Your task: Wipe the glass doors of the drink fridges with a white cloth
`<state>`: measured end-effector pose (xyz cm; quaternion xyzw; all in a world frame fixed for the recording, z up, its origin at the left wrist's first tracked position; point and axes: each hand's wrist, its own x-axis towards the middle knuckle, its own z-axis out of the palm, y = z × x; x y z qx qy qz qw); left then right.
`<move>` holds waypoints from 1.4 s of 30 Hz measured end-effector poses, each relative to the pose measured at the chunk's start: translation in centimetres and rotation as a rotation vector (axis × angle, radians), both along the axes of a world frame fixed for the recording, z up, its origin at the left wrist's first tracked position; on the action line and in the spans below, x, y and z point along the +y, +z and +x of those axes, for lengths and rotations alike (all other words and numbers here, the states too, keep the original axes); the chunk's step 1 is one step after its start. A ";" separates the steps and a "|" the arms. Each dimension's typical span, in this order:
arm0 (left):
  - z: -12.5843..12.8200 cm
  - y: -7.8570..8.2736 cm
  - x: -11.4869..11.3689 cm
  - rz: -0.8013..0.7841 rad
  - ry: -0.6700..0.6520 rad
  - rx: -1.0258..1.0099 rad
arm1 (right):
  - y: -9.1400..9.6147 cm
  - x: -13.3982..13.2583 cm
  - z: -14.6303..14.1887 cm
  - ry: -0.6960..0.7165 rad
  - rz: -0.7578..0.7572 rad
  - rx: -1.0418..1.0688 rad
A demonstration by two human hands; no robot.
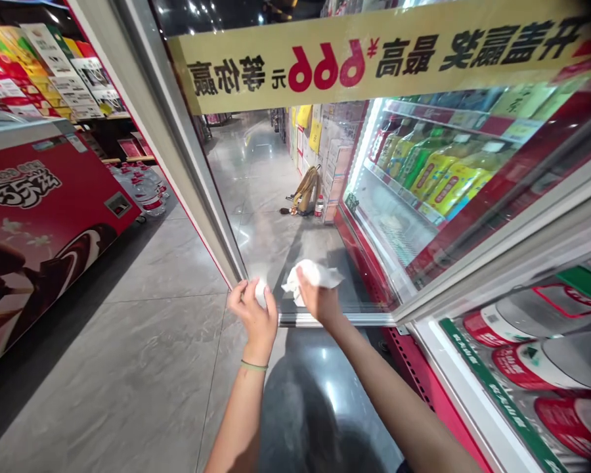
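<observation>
In a shop aisle, seen through my headset feed, I work at the foot of a swung-open glass door [276, 197] of a drinks cooler [438, 174]. My right hand [320, 303] has its grip clenched on a crumpled white cloth [316, 274], which is pressed flat to the pane just above the door's bottom rail [335, 320]. My left hand [253, 315], a green band [254, 365] at the wrist, is at the lower corner of the door frame [192, 164], its grip pinched on a small white wad [261, 293].

By my reading, the left hand sits at the corner to steady the door against the push of the other hand. The cloth is bunched in the palm so that its bulk meets the glass.

The cloth's long axis runs roughly level, along the rail. Its loose tail points right, towards the cooler shelves, and a shorter fold sticks out left, towards the wad.

A yellow banner [374, 59] crosses the top of the pane. A red chest freezer [49, 197] stands on the grey tiled floor [142, 341] to the left.
</observation>
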<state>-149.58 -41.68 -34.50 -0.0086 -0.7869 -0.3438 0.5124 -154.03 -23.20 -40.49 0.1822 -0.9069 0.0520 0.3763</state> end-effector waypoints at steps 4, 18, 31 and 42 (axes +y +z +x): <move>-0.1 0.3 0.9 -0.130 -0.117 -0.082 | 3.3 2.8 0.1 -0.387 -0.398 0.168; 0.0 2.3 0.6 -0.227 -0.165 -0.265 | 0.9 13.5 0.9 -0.657 -0.665 0.095; -0.3 2.9 1.1 -0.313 -0.179 -0.327 | -4.3 15.4 1.4 -0.740 -0.830 0.082; -0.7 2.5 0.3 -0.525 -0.145 -0.223 | -5.2 10.4 0.0 -0.599 -0.843 0.005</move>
